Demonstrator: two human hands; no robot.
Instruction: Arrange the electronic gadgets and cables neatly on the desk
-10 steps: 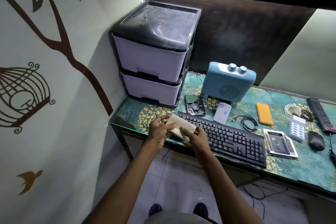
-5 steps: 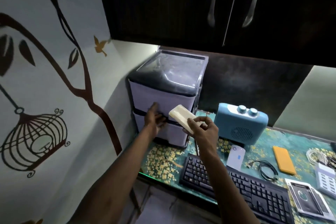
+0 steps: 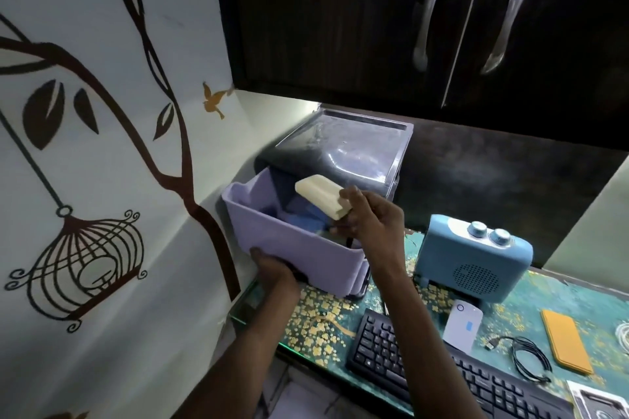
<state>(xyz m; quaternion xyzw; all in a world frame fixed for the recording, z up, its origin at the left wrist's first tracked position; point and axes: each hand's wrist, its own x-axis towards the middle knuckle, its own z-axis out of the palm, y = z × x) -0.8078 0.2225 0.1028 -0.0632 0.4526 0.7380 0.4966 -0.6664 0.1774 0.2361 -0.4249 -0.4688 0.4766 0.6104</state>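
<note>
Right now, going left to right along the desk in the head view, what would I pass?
Pulled-out lilac drawer → blue radio-like box → orange case.

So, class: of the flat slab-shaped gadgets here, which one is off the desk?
The cream slab, pinched in the right hand above the open drawer; the white one and orange one lie on the desk.

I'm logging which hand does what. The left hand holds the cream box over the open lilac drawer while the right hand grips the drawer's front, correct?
The hands are swapped. In the head view the right hand holds the cream box over the open lilac drawer, while the left hand grips the drawer's front.
</note>
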